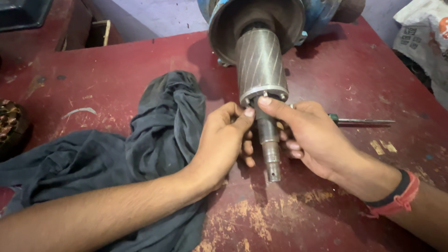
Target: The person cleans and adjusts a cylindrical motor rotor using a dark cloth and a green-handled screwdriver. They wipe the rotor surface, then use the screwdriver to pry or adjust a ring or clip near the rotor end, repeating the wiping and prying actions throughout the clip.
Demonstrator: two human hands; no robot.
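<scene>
**Inspector:** Report the hands first.

**Assistant:** The left hand [228, 135] is curled about the steel shaft [269, 140], thumb and forefinger pinching just under the rotor's end ring. The right hand [308, 133] meets it from the other side, forefinger laid on the same ring, remaining fingers folded against the shaft. Both hands are closed on the part, neither spread wide.

**Inspector:** And the part itself?

**Assistant:** The rotor [259, 65], a grey cylinder with slanted bars, lies along the red surface [354, 79], its far end inside the motor housing [280, 18], its shaft pointing near. By my judgement it stands partly out of the housing; most of its body is exposed, the far end remains within.

**Inspector:** Surroundings?

**Assistant:** A dark cloth [154, 135] lies crumpled left of the left hand. A screwdriver [361, 121] rests right of the right hand, untouched. A copper-wound part [11, 123] sits at the far-left edge.
</scene>
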